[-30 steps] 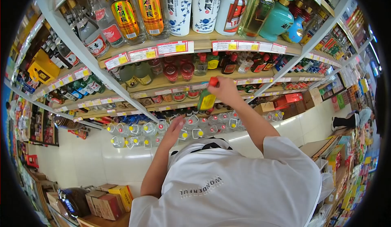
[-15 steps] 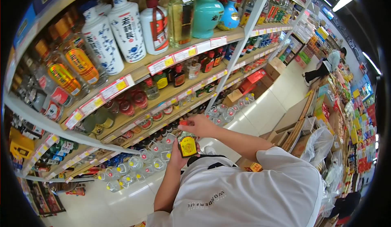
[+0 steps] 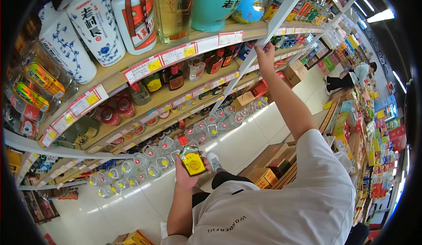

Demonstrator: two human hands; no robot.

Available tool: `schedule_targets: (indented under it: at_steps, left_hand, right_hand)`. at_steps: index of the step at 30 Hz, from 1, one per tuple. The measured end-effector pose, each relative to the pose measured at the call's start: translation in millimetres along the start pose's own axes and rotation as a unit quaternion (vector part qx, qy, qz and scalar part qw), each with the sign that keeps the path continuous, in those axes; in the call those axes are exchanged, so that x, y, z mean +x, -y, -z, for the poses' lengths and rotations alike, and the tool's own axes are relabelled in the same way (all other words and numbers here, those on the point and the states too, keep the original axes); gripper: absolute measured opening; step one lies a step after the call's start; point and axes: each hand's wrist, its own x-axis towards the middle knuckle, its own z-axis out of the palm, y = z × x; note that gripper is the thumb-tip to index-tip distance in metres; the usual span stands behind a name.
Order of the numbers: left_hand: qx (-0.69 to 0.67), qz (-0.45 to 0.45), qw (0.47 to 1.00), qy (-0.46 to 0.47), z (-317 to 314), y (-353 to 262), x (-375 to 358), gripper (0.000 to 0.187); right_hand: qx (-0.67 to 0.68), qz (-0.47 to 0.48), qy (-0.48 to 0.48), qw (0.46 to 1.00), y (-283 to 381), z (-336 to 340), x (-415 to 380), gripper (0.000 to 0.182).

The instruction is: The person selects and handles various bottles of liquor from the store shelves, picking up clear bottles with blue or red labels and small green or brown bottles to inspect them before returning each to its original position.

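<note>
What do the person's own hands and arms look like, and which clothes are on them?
The left hand and right hand wear no gloves; no watch or bracelet shows. The forearms are uncovered. The shirt is white, with loose short sleeves and dark "WONDERFUL" lettering.

Glossy tile floor (image 3: 151, 194), wood-look shelf (image 3: 193, 84), clear plastic jugs (image 3: 211, 129), w/ matt cloth tee (image 3: 272, 196)

Yellow label on the green bottle (image 3: 192, 160)
</note>
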Motion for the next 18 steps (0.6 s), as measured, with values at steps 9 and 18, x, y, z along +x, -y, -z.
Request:
schedule_targets:
  at_steps: [9, 18]
  left_hand:
    - [0.021, -0.034, 0.999, -0.012, -0.3, 23.9, 9.4, 0.093]
    - [0.015, -0.083, 0.994, -0.072, -12.5, 64.9, 11.5, 0.094]
  right_hand:
    - [0.161, -0.096, 0.127, 0.974, 3.5, -9.5, 27.8, 0.022]
    - [0.147, 0.027, 0.071, 0.986, -24.3, -26.6, 34.1, 0.019]
